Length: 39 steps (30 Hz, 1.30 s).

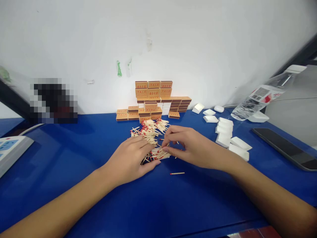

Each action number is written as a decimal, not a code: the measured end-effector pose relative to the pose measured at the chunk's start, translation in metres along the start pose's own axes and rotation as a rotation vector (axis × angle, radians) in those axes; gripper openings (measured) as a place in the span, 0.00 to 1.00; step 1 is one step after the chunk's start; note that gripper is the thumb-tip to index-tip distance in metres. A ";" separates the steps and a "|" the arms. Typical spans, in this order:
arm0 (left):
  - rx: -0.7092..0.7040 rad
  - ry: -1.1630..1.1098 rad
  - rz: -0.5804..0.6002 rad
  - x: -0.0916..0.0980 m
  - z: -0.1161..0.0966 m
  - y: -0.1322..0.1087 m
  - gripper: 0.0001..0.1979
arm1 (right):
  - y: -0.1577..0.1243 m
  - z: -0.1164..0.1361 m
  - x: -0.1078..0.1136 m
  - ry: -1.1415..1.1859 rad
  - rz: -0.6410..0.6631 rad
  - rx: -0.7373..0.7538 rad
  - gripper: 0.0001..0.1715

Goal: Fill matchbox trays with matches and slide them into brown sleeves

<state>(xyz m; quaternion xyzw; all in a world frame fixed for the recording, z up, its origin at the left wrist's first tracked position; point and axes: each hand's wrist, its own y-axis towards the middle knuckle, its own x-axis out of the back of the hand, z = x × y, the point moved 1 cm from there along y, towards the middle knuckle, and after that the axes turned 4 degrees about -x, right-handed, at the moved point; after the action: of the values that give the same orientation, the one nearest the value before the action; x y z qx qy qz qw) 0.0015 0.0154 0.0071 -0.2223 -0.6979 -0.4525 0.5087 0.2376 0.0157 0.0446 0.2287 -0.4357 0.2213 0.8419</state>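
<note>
A heap of red-tipped matches (149,129) lies in the middle of the blue table. At its near side is a small white matchbox tray (156,150) with matches in it, partly covered by my fingers. My left hand (135,155) holds the tray from the left, thumb at the near side and fingers at the far side. From the right, my right hand (187,143) pinches matches (163,151) at the tray, its fingertips closed together. One loose match (177,173) lies by itself closer to me.
Orange and brown matchboxes (153,93) are stacked against the wall. Several white trays (224,132) lie to the right, near a tilted water bottle (260,96) and a dark phone (287,147). A white device (15,148) stands at the left edge.
</note>
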 end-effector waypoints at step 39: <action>-0.026 0.007 -0.031 -0.002 0.001 -0.001 0.15 | -0.004 0.002 0.001 -0.141 0.247 -0.148 0.23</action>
<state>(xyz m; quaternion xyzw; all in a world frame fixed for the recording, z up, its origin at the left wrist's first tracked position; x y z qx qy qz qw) 0.0012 0.0162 0.0046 -0.2165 -0.6936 -0.4700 0.5011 0.2393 0.0114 0.0456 0.1255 -0.5339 0.2737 0.7901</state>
